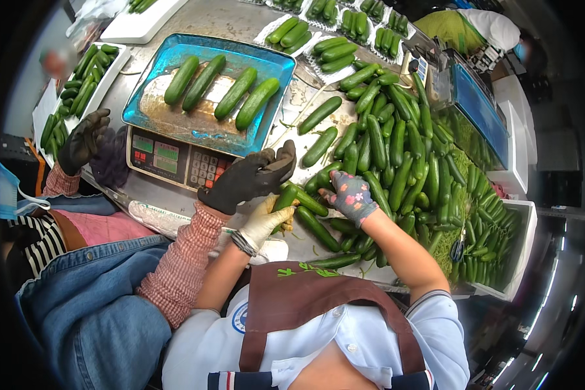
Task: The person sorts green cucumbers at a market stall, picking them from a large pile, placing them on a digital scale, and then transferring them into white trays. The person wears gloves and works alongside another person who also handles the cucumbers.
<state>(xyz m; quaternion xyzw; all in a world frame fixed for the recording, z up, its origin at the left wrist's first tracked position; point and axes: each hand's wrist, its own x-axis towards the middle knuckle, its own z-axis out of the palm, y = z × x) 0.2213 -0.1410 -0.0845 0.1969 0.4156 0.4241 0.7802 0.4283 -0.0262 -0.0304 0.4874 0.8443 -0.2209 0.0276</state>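
Observation:
My left hand (268, 220), in a white and yellow glove, is closed around a cucumber (286, 196) at the near edge of the metal table. To its right, my right hand (352, 197), in a grey flowered glove, has its fingers and thumb around the end of another cucumber (318, 180). A large heap of loose cucumbers (399, 146) lies beyond and beside it. Several cucumbers (178, 80) rest apart on the blue tray (285, 73) of a digital scale (163, 158) at the left.
A co-worker's black-gloved hand (253, 175) reaches close above my left hand; their other hand (83, 141) is left of the scale. Netted cucumber packs (336, 53) stand at the back. A white foam box (521, 253) and scissors (458, 248) are at the right. Another person (468, 31) is behind.

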